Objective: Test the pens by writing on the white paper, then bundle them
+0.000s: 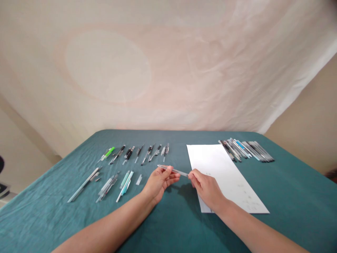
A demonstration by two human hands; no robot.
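- Clear pen point(180, 172), slender, held aslant above the green tablecloth point(163, 228), between both hands, just left of the paper.
- Left hand point(161, 182): thumb and fingers pinch the barrel, one end poking out past them; the lower fingers half-extended, slightly spread.
- Right hand point(206, 186): thumb and index closed tight on the pen's other end, remaining fingers curled in; wrist over the sheet.
- White paper point(213, 156) lies beneath and beyond the right hand, faint marks on its nearer part.
- Near row at left: pale long pen point(83, 185), clear parts, turquoise pen point(127, 184), small clear piece point(139, 180).
- Farther row: bright green piece point(108, 153), then black-and-clear pens point(155, 153).
- Far right: pen bundle point(244, 150), side by side, beside the paper.
- Behind: pale hanging cloth point(184, 70).
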